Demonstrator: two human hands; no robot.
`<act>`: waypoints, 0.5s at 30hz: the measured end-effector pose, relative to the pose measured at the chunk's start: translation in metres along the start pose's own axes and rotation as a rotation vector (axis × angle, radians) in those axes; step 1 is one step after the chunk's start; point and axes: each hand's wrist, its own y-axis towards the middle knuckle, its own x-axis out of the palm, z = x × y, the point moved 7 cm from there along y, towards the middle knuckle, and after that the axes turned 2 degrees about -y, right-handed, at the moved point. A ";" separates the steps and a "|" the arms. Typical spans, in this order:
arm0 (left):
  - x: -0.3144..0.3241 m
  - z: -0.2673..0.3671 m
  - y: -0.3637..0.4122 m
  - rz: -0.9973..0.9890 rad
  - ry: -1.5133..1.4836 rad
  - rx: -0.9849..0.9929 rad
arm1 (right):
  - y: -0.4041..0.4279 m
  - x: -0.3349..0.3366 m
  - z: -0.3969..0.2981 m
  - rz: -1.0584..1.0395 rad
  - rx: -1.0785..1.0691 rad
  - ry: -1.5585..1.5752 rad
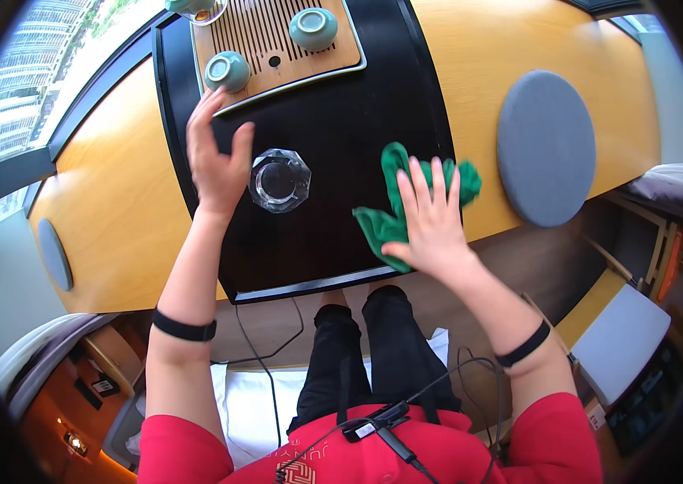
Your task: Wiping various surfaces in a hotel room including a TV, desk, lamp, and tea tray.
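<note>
My right hand (435,227) lies flat with spread fingers on a green cloth (377,227), pressing it against the right side of a black tray table (329,242). Parts of the cloth are hidden under the palm. My left hand (217,160) is raised over the table's left side, thumb apart from the fingers, with nothing in it. Just right of that hand sits a faceted clear glass ashtray (281,181). Beyond its fingertips, an upturned celadon teacup (227,69) rests on a slatted wooden tea tray (262,54).
A second upturned teacup (313,29) stands on the tea tray, and a glass vessel (205,13) is at its far left. Round grey cushions (547,148) lie on the wooden bench (462,66) at both sides. A cable (265,369) hangs below the table's front edge.
</note>
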 end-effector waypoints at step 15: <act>-0.060 -0.103 -0.177 -0.095 -0.103 -0.853 | -0.065 0.030 -0.083 -0.150 0.394 -0.227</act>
